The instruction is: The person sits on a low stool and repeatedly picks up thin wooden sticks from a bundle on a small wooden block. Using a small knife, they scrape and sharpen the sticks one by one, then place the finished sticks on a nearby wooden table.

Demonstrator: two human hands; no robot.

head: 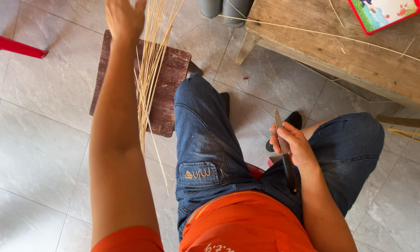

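I sit in blue jeans (205, 135) and an orange shirt. My left hand (124, 17) reaches forward at the top edge and is beside a bundle of thin pale straw-like strips (149, 74) that hang down over a dark wooden board (172, 88). Whether the fingers grip the bundle is hidden by the back of the hand. My right hand (291, 142) rests between my knees and holds a knife (283, 144) with a dark handle, its narrow blade pointing away from me.
A worn wooden table (359, 56) stands at the upper right with a red-edged tray (387, 11) and a long thin strip (312, 32) on it. Grey cylinders (224, 8) stand at the top. A red bar (12, 45) crosses the tiled floor (37, 140) at left.
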